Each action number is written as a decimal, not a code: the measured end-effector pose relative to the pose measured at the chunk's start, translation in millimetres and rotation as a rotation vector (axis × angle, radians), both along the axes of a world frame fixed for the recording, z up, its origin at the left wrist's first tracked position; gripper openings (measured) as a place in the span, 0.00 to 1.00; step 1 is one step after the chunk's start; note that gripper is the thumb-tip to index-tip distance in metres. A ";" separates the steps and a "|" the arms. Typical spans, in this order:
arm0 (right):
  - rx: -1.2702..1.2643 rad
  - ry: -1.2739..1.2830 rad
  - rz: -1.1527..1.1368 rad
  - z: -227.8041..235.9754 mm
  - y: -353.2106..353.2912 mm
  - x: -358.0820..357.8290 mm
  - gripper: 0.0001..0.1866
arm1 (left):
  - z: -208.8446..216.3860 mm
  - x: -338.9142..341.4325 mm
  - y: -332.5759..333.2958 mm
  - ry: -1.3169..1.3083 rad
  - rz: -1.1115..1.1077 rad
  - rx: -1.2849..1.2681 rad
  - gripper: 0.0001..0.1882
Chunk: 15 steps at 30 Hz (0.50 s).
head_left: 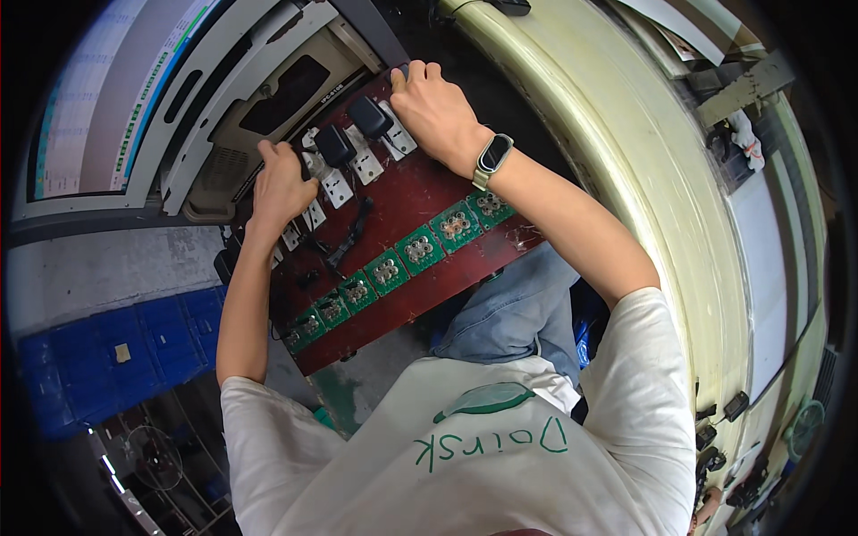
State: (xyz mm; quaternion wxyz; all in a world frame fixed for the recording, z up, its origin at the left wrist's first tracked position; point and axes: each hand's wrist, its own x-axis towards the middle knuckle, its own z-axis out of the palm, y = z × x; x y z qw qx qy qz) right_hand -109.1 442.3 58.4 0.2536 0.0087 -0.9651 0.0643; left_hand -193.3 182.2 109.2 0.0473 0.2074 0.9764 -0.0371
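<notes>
Black adapters [336, 146]: two plainly visible, side by side at the white sockets, between both hands; apparently plugged in. Best handled by the housing, straight in or out, without rocking.
White sockets [338, 189]: set in a slanting row along the far side of the worktop; best steadied with one hand during any push or pull.
Left hand [281, 183]: partly curled beside the row, thumb toward the sockets; fingertips partly hidden, cannot tell whether gripping anything.
Right hand [440, 112]: fingers bent over the far right end of the row, just beyond the nearer adapter; underside hidden, cannot tell what, if anything, held.
Black cable [357, 220]: loosely bundled, between sockets and boards; worth keeping clear of both wrists.
Green circuit boards [418, 249]: lined up near the front edge, round metallic parts uppermost; best left untouched by forearms.
Worktop [404, 198]: dark red, worn.
Beige instrument [350, 55]: just behind the sockets; knuckle clearance tight on the left.
Monitor [112, 107]: lit, far left.
</notes>
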 end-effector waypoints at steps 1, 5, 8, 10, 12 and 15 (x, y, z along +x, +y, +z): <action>-0.018 -0.017 -0.013 1.5 -0.8 1.3 0.21 | -3.8 -0.3 0.1 -0.002 -0.023 0.015 0.32; -0.066 -0.075 -0.049 4.1 -0.9 5.0 0.24 | -17.1 -1.5 0.3 -0.013 -0.087 0.065 0.30; -0.127 -0.096 -0.021 6.4 2.1 9.1 0.28 | -19.6 -6.2 3.0 -0.058 -0.056 0.039 0.37; -0.191 -0.218 0.005 15.2 8.4 17.9 0.32 | -16.3 1.6 -1.0 -0.065 -0.038 0.042 0.39; -0.225 -0.322 0.016 8.2 28.7 27.2 0.34 | -11.5 17.6 -2.7 0.197 -0.075 0.058 0.38; -0.995 -0.273 0.042 -47.7 71.3 37.7 0.39 | -7.6 52.8 15.2 0.451 -0.105 0.258 0.38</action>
